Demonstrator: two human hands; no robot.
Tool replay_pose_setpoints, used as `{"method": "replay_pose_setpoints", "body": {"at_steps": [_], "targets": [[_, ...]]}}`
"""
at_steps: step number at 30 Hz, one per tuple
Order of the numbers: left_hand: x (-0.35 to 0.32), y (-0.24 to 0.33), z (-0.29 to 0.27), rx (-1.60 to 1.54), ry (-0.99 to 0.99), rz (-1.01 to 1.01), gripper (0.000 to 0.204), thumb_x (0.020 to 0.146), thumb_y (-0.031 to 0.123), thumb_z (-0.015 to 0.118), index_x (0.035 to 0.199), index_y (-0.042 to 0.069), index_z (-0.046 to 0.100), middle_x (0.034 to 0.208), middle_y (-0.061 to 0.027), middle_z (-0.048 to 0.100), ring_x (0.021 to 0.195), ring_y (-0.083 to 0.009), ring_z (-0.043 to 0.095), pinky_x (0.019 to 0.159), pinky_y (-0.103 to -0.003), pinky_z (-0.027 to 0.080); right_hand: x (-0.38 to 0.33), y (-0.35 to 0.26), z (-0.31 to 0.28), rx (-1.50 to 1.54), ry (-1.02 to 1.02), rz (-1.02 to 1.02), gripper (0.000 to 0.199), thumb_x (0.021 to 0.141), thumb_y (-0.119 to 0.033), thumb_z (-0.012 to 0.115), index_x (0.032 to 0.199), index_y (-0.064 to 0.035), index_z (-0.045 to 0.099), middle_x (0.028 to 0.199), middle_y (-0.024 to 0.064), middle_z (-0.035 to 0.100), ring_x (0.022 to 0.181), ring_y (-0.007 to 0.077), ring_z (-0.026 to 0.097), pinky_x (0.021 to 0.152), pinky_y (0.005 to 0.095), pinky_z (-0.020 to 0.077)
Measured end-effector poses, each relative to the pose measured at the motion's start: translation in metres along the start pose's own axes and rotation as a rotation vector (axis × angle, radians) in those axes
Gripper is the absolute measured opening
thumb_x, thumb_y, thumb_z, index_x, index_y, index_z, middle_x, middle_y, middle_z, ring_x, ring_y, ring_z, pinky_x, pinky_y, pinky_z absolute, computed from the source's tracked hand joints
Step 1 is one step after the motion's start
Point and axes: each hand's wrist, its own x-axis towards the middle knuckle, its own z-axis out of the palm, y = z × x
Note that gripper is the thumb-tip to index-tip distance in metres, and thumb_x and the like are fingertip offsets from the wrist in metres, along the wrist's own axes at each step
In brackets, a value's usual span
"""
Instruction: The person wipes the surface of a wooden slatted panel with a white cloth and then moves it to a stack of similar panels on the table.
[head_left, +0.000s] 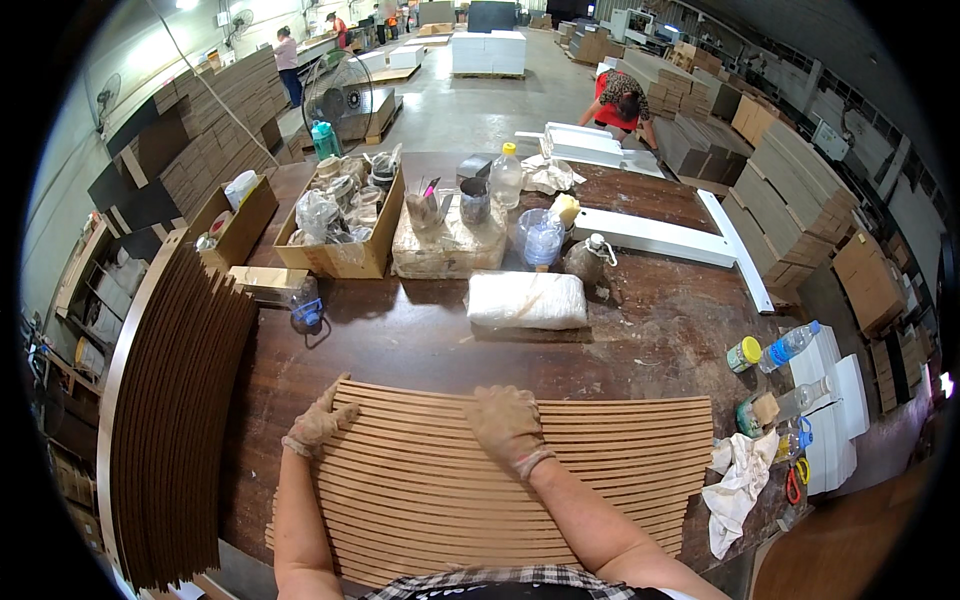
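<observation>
Strips of brown wood [420,500] lie side by side on the table before me, with narrow dark gaps between them, like a slatted panel. At the panel's far left corner is my left hand [318,424], in a thin glove. Its fingers are spread, and the tips touch the ends of the top slats. My right hand [506,428], gloved too, rests over the far slats near the middle. Its fingers are bent downward and bunched together; anything under them is hidden.
A tall stack of slatted panels [170,420] stands at the left. Beyond lie a carton of cups and bags [335,265], a wrapped white bundle [527,301] and white boards [650,236]. Bottles [788,346], a rag [738,490] and scissors [794,484] sit right. A co-worker [622,98] bends at the far right.
</observation>
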Motion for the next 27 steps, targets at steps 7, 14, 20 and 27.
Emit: {"method": "replay_pose_setpoints", "body": {"at_steps": [7,14,20,27], "targets": [[-0.003,0.003,-0.002,0.043,0.006,0.010,0.079,0.092,0.038,0.073,0.157,0.017,0.033,0.123,-0.0141,0.064,0.112,-0.0216,0.059,0.099,-0.035,0.047,0.002,-0.004,-0.005,-0.028,-0.066,0.018,0.035,0.097,-0.041,0.056,0.096,-0.0076,0.067,0.087,0.0099,0.067,0.086,0.0274,0.064,0.079,0.0419,0.0492],[-0.002,-0.002,-0.003,0.013,0.000,0.016,0.078,0.093,0.037,0.072,0.157,0.018,0.033,0.119,-0.0118,0.065,0.106,-0.0192,0.060,0.095,-0.034,0.049,0.002,-0.002,-0.001,-0.023,-0.039,0.006,0.035,0.097,-0.041,0.055,0.096,-0.0085,0.067,0.088,0.0099,0.067,0.086,0.0276,0.064,0.078,0.0422,0.0493],[-0.001,0.002,-0.001,0.043,-0.003,-0.015,0.077,0.093,0.036,0.072,0.157,0.019,0.033,0.115,-0.0099,0.066,0.102,-0.0175,0.060,0.092,-0.033,0.049,0.001,0.000,0.000,-0.021,-0.038,0.011,0.034,0.096,-0.041,0.055,0.096,-0.0083,0.067,0.088,0.0100,0.067,0.086,0.0277,0.064,0.078,0.0426,0.0492],[0.000,-0.008,-0.002,-0.024,0.016,0.018,0.077,0.093,0.036,0.073,0.157,0.019,0.034,0.117,-0.0108,0.065,0.101,-0.0178,0.060,0.092,-0.032,0.049,0.001,-0.002,-0.001,-0.022,-0.024,-0.004,0.034,0.096,-0.040,0.056,0.095,-0.0078,0.066,0.088,0.0104,0.067,0.086,0.0284,0.064,0.077,0.0431,0.0490]]}}
